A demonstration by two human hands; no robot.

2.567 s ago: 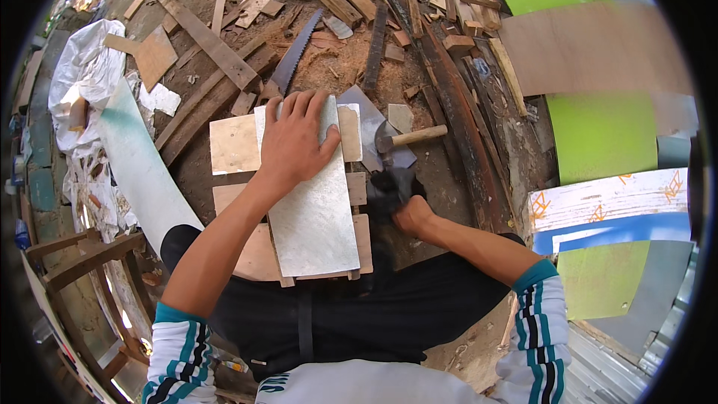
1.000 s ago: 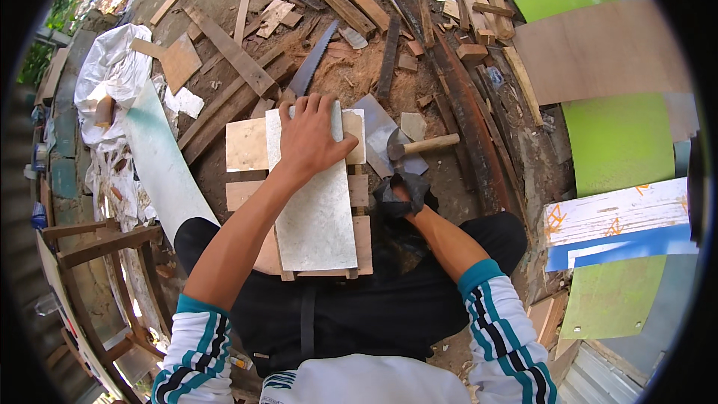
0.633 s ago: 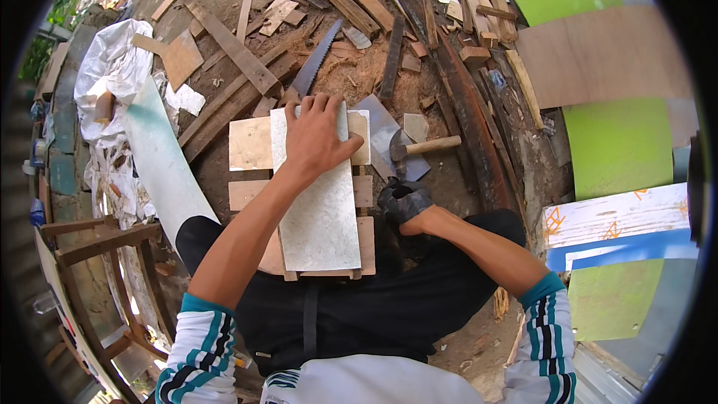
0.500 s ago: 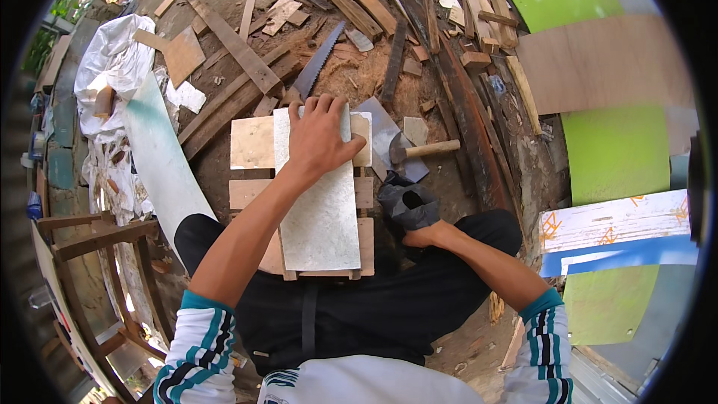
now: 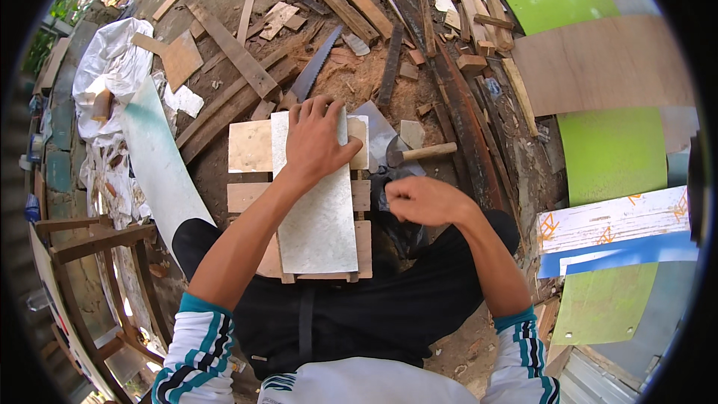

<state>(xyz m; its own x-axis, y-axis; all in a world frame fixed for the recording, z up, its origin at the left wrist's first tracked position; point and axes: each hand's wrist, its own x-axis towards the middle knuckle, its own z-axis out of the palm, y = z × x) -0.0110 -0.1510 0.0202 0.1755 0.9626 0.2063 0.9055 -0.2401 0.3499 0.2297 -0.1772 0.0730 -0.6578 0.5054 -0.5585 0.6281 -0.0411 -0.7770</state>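
Observation:
A grey, mottled metal sheet [image 5: 318, 228] lies lengthwise over a low slatted wooden stool [image 5: 250, 198] between my knees. My left hand [image 5: 318, 138] grips the far end of the sheet, fingers curled over its edge and thumb along the right side. Just right of the stool, my right hand [image 5: 426, 200] is closed above a crumpled black plastic bag [image 5: 400, 232]. Whatever its fingers pinch, if anything, is hidden. Beyond that hand a hammer [image 5: 426, 152] with a wooden handle rests near a flat grey metal piece [image 5: 374, 126].
A handsaw [image 5: 318, 63] lies on sawdust ahead among scattered planks [image 5: 235, 49]. Dark timbers [image 5: 471, 127] run along the right, beside green panels [image 5: 613, 153]. On the left are a curved pale sheet [image 5: 161, 150], a white sack [image 5: 112, 67] and a wooden frame [image 5: 105, 239].
My right hand has come up out of the black bag and moved slightly toward the stool, fingers closed. The bag has slumped lower. My left hand keeps its hold on the sheet.

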